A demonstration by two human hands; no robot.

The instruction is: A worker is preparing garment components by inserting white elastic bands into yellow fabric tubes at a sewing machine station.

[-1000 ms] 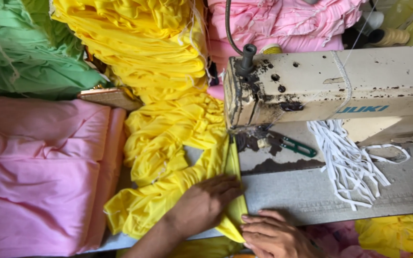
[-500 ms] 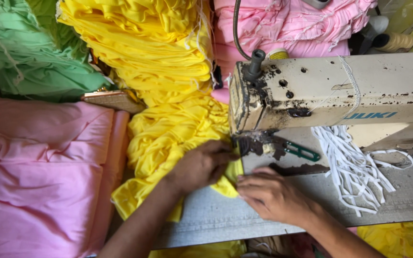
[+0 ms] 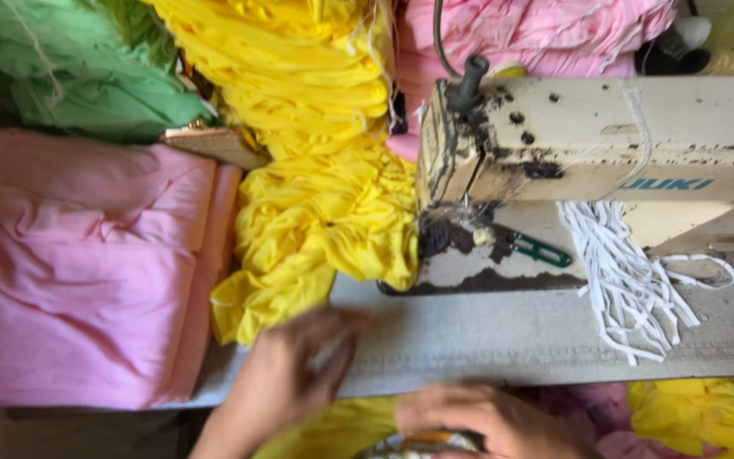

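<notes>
My left hand [image 3: 295, 374] is blurred with motion over the front edge of the grey sewing table [image 3: 503, 336], just below the hanging end of the yellow cloth [image 3: 324, 221]. Its fingers are bent, and the blur hides whether they hold anything. My right hand [image 3: 490, 421] is low at the bottom edge, below the table, beside more yellow cloth [image 3: 333, 429] and a small patterned thing [image 3: 426, 444]. Its grip is unclear. The yellow cloth runs from a big heap at the top down to the needle end of the cream sewing machine [image 3: 605, 140].
Folded pink cloth [image 3: 78, 263] fills the left side, with green cloth [image 3: 70, 68] above it. A bundle of white elastic strips [image 3: 630, 280] lies under the machine arm. Green-handled snips [image 3: 539, 250] rest on the machine bed. Pink cloth [image 3: 545, 30] is heaped behind the machine.
Both hands have drawn back from the needle area toward the table's front edge. The yellow cloth's lower end now hangs free by the machine bed.
</notes>
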